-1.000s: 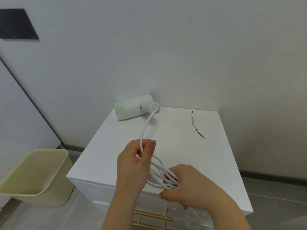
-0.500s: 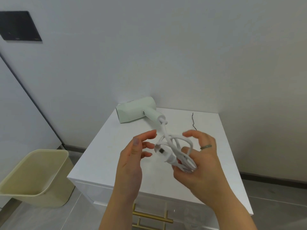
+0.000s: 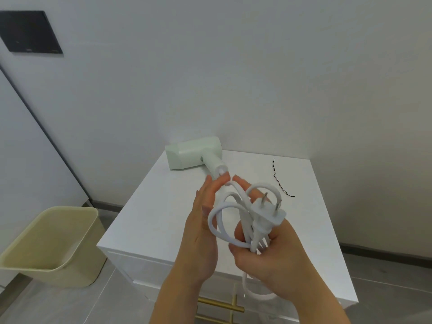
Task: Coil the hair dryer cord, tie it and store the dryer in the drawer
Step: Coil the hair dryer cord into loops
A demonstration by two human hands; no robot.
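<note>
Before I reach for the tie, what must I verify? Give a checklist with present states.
1. Grip on coil by right hand: ok.
2. The plug free on top: ok.
3. Free left hand: ok, fingers straight.
4. The black tie on cabinet top, untouched: ok.
5. All cord gathered: not ok, one loop hangs below the right hand.
6. Open drawer: not ok, looks shut.
</note>
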